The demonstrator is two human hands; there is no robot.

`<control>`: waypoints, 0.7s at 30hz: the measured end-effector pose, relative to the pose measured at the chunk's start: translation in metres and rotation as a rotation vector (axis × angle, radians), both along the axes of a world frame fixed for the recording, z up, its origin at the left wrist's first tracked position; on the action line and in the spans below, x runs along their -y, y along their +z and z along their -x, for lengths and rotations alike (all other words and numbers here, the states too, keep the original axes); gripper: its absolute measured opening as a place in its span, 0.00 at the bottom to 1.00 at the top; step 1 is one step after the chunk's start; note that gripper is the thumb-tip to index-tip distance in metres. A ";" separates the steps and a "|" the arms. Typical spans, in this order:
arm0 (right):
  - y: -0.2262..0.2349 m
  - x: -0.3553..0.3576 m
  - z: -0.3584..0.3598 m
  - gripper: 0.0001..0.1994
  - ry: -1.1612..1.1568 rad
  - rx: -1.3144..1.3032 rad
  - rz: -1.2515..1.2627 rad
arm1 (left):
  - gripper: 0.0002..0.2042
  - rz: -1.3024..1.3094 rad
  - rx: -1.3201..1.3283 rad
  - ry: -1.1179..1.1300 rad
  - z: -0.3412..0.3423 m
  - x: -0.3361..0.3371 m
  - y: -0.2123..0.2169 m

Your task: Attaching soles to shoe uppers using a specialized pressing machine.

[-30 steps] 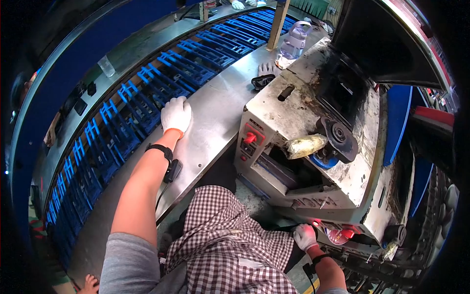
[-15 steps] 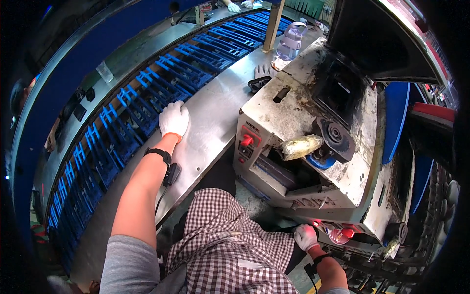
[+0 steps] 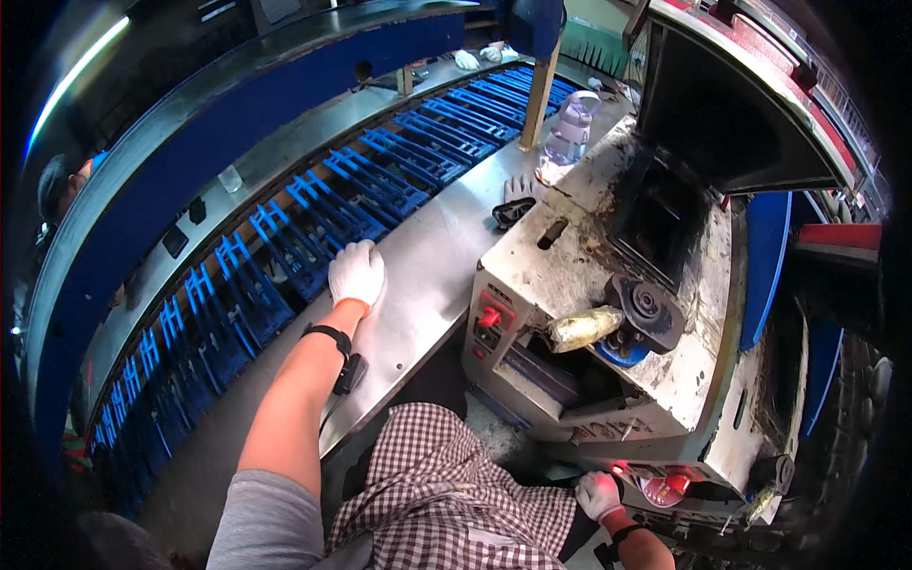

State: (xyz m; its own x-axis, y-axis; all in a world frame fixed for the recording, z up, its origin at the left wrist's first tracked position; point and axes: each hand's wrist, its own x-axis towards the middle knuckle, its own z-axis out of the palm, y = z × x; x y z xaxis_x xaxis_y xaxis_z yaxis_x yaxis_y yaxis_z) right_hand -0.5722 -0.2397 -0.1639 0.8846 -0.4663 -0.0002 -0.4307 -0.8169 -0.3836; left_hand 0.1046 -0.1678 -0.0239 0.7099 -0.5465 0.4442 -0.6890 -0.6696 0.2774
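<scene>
My left hand, in a white glove with an orange cuff, rests on the steel tabletop beside the blue slatted conveyor. Its fingers lie forward on the metal, with nothing seen in them. My right hand, also white-gloved, is down by my knee at the lower right. Those fingers are curled in, and no object shows in them. Close to it, a red light and a round, red-lit part sit low on the worn white machine. A checked apron covers my lap.
On the machine stand a dark round head and a yellowish wrapped handle; a red switch is on its side. A clear lilac bottle and a grey glove lie farther along the tabletop. Other people's gloved hands are across the conveyor.
The view has tilted, so the scene sits lower and slightly to the right. Both hands stay where they were, on the tabletop and by the knee.
</scene>
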 end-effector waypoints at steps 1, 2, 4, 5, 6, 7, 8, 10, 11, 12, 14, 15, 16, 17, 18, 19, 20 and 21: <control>0.000 0.000 0.001 0.10 -0.008 -0.022 -0.020 | 0.14 -0.014 -0.017 0.006 0.000 0.000 0.001; -0.001 0.001 0.001 0.09 -0.016 -0.044 -0.040 | 0.14 -0.011 -0.009 0.009 0.000 0.000 0.003; -0.002 0.000 0.003 0.09 -0.023 -0.045 -0.047 | 0.14 -0.018 -0.035 0.001 0.001 0.000 0.005; -0.003 0.000 0.004 0.09 -0.031 -0.052 -0.056 | 0.14 -0.016 -0.041 0.002 0.000 0.001 0.004; -0.001 0.000 0.001 0.09 -0.025 -0.049 -0.058 | 0.14 -0.018 -0.038 0.008 0.000 0.000 0.006; 0.000 -0.001 -0.001 0.09 -0.029 -0.036 -0.054 | 0.14 -0.029 -0.042 0.013 0.001 -0.001 0.008; 0.002 -0.001 -0.003 0.09 -0.031 -0.024 -0.052 | 0.14 -0.040 -0.047 0.021 0.001 -0.004 0.010; 0.001 0.000 -0.008 0.09 -0.017 -0.009 -0.036 | 0.14 -0.035 -0.051 0.048 0.000 -0.010 0.012; 0.000 0.000 -0.010 0.10 -0.012 0.007 -0.021 | 0.14 -0.036 -0.052 0.042 0.001 -0.012 0.016; -0.004 0.001 -0.009 0.10 0.036 0.011 -0.032 | 0.14 -0.040 -0.051 0.054 0.002 -0.017 0.021; -0.017 0.003 0.004 0.08 0.023 0.025 -0.059 | 0.14 -0.082 -0.093 0.002 0.006 -0.008 0.024; -0.020 0.004 0.003 0.08 0.063 0.052 -0.050 | 0.14 -0.074 -0.180 0.038 0.008 -0.008 0.029; -0.019 0.001 0.012 0.08 0.075 0.075 -0.037 | 0.14 -0.064 -0.197 0.012 0.017 0.003 0.036; -0.022 0.008 0.013 0.09 0.074 -0.074 -0.139 | 0.13 0.000 -0.135 0.031 0.007 -0.009 0.020; -0.026 0.011 0.022 0.14 0.032 -0.226 -0.216 | 0.13 0.049 -0.121 0.010 0.010 -0.005 0.018; -0.025 0.012 0.020 0.12 0.029 -0.172 -0.227 | 0.13 0.029 -0.140 0.014 0.005 -0.004 0.017; -0.023 0.010 0.022 0.09 -0.006 -0.129 -0.238 | 0.12 0.015 -0.178 -0.007 0.007 0.001 0.019; -0.026 0.009 0.028 0.12 0.008 -0.160 -0.115 | 0.12 0.020 -0.117 -0.008 0.009 0.005 0.015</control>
State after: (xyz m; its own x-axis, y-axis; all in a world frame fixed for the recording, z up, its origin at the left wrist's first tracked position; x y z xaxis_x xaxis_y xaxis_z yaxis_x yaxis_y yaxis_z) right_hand -0.6001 -0.2485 -0.1901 0.8726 -0.4484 -0.1939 -0.4876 -0.7751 -0.4019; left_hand 0.0957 -0.1728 -0.0089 0.7529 -0.5444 0.3697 -0.6567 -0.6575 0.3694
